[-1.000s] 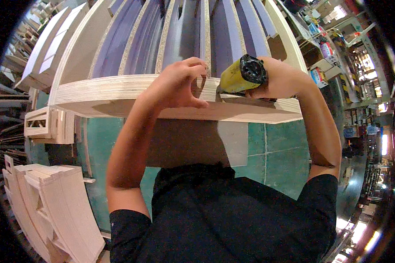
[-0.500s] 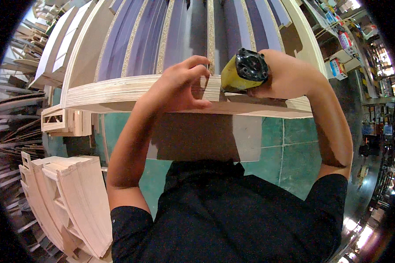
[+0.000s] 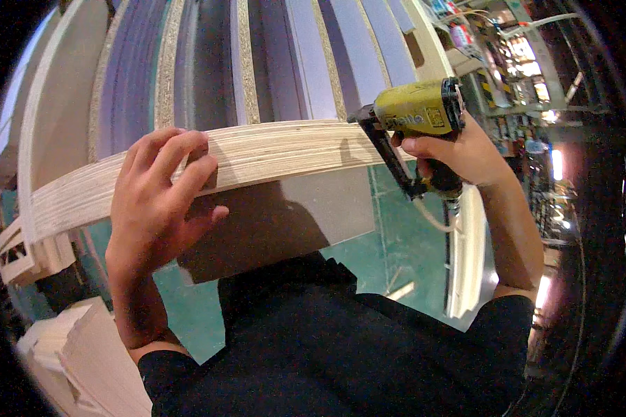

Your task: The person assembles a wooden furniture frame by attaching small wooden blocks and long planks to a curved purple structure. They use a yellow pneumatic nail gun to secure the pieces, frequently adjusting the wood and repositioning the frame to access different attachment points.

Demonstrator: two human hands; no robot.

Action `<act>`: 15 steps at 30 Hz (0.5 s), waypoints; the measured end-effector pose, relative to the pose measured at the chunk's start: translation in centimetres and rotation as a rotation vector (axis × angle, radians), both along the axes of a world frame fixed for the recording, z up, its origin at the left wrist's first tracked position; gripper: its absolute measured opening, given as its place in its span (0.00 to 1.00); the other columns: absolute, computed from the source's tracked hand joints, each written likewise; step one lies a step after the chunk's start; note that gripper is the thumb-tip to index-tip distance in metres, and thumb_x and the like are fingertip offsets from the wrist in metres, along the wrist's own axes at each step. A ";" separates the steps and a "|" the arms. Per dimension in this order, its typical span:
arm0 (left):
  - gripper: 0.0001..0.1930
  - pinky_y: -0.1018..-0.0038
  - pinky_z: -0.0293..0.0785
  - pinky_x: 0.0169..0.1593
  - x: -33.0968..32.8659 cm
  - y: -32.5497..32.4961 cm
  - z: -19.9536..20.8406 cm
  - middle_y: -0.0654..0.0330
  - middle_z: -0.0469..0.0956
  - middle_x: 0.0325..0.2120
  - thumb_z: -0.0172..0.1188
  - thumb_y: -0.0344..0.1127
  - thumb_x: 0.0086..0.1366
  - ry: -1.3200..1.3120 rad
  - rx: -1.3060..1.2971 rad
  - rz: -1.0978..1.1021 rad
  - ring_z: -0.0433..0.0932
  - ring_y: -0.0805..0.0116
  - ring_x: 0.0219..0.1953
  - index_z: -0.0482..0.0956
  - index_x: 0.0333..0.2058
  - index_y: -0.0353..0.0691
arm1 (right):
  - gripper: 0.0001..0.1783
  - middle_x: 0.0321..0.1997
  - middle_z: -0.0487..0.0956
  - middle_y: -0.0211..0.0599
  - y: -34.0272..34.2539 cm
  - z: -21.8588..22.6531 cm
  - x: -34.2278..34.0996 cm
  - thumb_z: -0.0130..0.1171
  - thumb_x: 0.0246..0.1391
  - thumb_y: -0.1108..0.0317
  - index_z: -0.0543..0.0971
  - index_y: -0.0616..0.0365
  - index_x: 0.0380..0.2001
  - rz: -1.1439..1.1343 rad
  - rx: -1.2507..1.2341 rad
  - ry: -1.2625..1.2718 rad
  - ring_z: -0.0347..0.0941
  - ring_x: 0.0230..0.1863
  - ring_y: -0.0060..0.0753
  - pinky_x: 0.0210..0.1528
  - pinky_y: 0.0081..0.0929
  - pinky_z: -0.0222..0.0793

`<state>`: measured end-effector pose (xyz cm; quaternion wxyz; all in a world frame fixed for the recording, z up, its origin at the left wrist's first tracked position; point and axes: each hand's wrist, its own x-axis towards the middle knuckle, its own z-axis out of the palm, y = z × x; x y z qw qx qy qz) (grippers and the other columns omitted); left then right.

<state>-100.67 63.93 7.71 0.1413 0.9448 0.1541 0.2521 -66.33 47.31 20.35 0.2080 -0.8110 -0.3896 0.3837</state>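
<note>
Boxy yellow-and-black metal nail gun point(image 3: 417, 111) is being gripped round its handle point(image 3: 442, 179) (best spot, probably; likely hefty, rigid) by the right hand point(image 3: 466, 149), at the pale layered-plywood rail point(image 3: 285, 153)'s right end. Left hand point(image 3: 156, 201)'s being held half-curled farther left.

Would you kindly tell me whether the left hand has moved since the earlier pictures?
Yes: judged against the purple-faced panels, the left hand has shifted left along the pale layered-wood rail.

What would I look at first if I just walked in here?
Probably the yellow-and-black tool in the right hand, near the right end of the pale, layered wooden edge. Next come the purple-grey boards beyond that edge, and the left hand by its left part.
</note>
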 end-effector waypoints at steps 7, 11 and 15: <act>0.33 0.52 0.71 0.56 -0.2 0.2 0.3 0.55 0.74 0.53 0.73 0.47 0.39 0.020 0.003 -0.050 0.72 0.49 0.56 0.79 0.46 0.40 | 0.23 0.32 0.82 0.26 1.8 0.3 -3.3 0.74 0.52 0.60 0.81 0.56 0.50 -0.176 -0.003 -0.016 0.75 0.23 0.19 0.26 0.23 0.72; 0.34 0.51 0.69 0.56 -0.8 1.0 -0.2 0.55 0.73 0.54 0.72 0.50 0.39 0.021 0.008 -0.072 0.71 0.49 0.57 0.79 0.46 0.40 | 0.24 0.33 0.82 0.26 2.4 0.7 -4.4 0.74 0.53 0.60 0.81 0.56 0.50 -0.189 -0.005 -0.008 0.75 0.24 0.19 0.27 0.23 0.73; 0.34 0.51 0.69 0.57 -0.6 1.0 0.4 0.55 0.73 0.54 0.73 0.49 0.37 0.033 -0.036 -0.072 0.71 0.50 0.57 0.79 0.45 0.40 | 0.24 0.34 0.82 0.26 2.1 0.6 -5.1 0.74 0.53 0.62 0.81 0.57 0.51 -0.194 -0.018 -0.046 0.75 0.25 0.19 0.28 0.24 0.73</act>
